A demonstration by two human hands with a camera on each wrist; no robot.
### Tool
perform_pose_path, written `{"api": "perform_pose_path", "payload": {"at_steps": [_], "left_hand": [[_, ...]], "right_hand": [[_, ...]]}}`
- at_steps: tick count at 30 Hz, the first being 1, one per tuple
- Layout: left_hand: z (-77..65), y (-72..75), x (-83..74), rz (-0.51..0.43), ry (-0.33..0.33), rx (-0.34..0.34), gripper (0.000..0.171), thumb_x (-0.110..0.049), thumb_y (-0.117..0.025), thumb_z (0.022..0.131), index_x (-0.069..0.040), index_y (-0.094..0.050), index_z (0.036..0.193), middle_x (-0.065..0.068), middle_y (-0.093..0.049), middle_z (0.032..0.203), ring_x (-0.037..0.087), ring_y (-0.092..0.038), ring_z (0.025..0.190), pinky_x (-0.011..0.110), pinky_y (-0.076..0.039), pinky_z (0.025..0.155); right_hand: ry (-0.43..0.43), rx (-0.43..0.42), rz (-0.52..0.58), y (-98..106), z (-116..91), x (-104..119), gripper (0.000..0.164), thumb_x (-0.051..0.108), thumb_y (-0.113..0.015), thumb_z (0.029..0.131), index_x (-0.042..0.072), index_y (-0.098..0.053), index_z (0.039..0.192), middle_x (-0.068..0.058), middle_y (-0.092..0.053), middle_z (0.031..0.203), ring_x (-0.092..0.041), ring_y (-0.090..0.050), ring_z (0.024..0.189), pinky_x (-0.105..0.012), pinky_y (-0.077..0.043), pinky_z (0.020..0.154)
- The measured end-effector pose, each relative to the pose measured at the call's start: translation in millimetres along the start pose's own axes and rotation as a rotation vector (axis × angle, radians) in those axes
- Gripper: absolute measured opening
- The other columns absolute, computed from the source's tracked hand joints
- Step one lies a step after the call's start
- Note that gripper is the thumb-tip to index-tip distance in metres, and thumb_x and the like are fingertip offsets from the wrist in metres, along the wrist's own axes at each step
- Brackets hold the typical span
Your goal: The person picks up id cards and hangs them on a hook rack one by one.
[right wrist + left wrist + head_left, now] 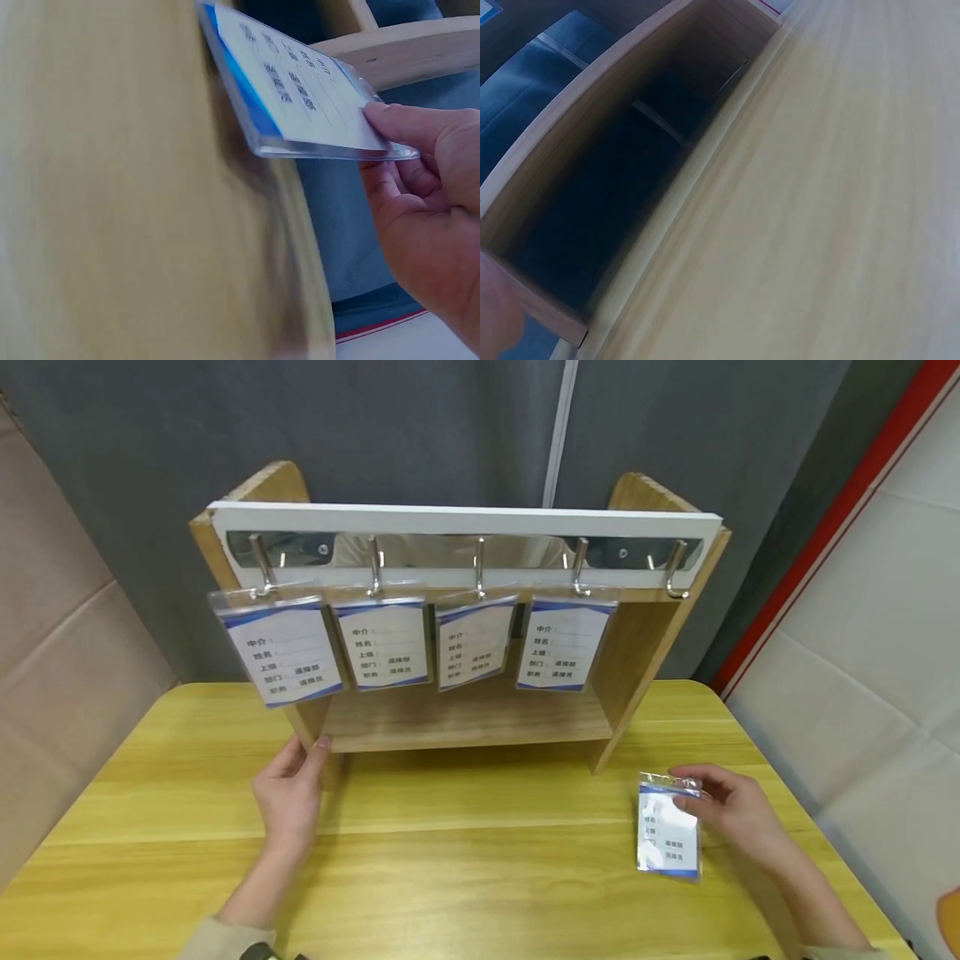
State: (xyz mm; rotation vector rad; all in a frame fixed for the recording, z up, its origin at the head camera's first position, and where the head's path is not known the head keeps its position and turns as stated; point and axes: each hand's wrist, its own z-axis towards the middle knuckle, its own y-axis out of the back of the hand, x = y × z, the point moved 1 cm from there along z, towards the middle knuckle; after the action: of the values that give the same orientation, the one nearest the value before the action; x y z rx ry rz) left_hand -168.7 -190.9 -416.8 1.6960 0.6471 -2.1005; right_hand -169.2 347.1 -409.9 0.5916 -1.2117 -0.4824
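In the head view my right hand pinches a badge in a clear plastic holder by its upper right edge. The right wrist view shows the thumb on the face of that badge and the fingers beneath, with the badge tilted above the tabletop. My left hand grips the lower left side panel of a wooden rack, thumb in front; part of its fingers is hidden behind the panel. In the left wrist view only a blurred bit of the left hand appears beside the rack's end.
Several similar badges hang from metal hooks on the rack's white rail. The rightmost hook carries no badge. The rack stands on a yellow wood-grain table, with a grey curtain behind and a white panel at right.
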Motion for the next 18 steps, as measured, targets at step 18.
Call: {"api": "perform_pose_path", "payload": {"at_steps": [18], "left_hand": [[-1.8, 0.7, 0.9, -0.022, 0.027, 0.000, 0.039, -0.010, -0.074, 0.096, -0.005, -0.065, 0.134, 0.017, -0.062, 0.134, 0.015, -0.066, 0.119, 0.019, -0.056, 0.095]], "right_hand": [[0.076, 0.070, 0.117, 8, 3, 54, 0.030, -0.004, -0.078, 0.088, 0.000, -0.071, 0.117, 0.003, -0.073, 0.096, -0.015, -0.060, 0.070, -0.023, -0.051, 0.052]]}}
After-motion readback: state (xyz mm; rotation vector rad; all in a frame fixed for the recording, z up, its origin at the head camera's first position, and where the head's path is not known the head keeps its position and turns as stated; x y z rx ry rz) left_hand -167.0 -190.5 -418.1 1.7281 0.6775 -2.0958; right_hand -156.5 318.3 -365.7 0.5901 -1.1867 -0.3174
